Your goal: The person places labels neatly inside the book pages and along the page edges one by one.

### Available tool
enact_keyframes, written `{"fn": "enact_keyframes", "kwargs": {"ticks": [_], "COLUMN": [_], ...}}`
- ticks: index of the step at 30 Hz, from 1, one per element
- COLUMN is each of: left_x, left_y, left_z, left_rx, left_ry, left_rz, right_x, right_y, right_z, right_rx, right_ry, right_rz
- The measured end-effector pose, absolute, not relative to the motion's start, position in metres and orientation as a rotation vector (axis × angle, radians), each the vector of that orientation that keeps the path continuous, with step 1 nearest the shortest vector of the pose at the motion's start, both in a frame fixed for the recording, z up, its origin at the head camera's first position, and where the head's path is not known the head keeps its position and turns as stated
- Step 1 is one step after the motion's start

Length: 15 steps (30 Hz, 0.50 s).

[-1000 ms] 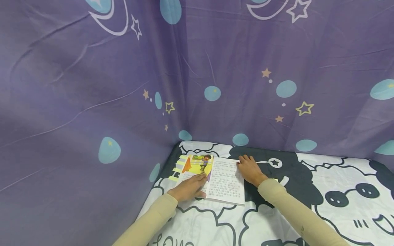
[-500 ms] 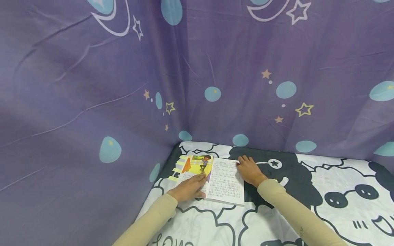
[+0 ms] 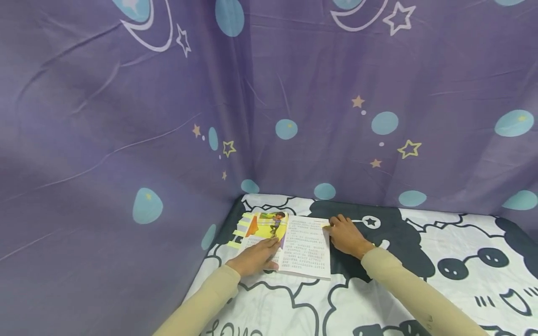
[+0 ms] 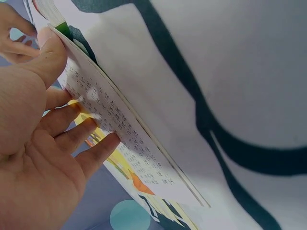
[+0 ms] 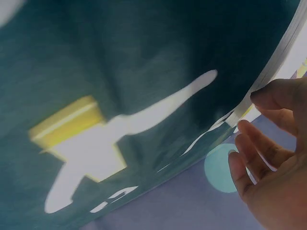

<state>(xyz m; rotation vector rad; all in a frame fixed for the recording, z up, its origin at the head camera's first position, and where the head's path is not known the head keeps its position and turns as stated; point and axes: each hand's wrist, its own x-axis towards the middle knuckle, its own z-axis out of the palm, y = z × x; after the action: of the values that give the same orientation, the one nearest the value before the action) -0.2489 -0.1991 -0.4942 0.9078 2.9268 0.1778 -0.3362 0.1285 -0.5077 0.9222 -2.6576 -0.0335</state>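
Note:
An open book [image 3: 306,252] lies on the bedsheet, text on its right page, a coloured picture [image 3: 272,226] on its left. My left hand [image 3: 254,256] rests on the left page with fingers extended; in the left wrist view its thumb [image 4: 52,50] lies near the book's lower edge. At the right page's outer edge, my right hand [image 3: 345,236] has thumb and index finger close together at a small yellow sticky tab, partly hidden by the fingers. In the right wrist view the remaining fingers [image 5: 249,155] are loosely bent.
Several pale yellow tabs [image 3: 233,244] stick out from the book's left edge. A small yellow sticky-note pad [image 5: 79,127] lies on the dark sheet print right of the book. Purple curtains [image 3: 319,88] with stars and moons hang behind and at left.
My right hand has drawn slightly right, off the page onto its outer edge, and a bit of yellow now shows at its fingertips. The left hand stays in place on the left page.

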Motion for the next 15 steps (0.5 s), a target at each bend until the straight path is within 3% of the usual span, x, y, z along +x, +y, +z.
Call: {"fn": "enact_keyframes", "kwargs": {"ticks": [15], "left_x": [-0.249], "left_y": [-0.199], "left_z": [-0.495], "left_rx": [0.888], "left_ry": [2.923], "left_rz": [0.179], "right_x": [-0.311], "right_y": [0.183], "right_z": [-0.497], "right_rx": [0.959], "right_ry": [-2.612], "right_rz": [0.087]}}
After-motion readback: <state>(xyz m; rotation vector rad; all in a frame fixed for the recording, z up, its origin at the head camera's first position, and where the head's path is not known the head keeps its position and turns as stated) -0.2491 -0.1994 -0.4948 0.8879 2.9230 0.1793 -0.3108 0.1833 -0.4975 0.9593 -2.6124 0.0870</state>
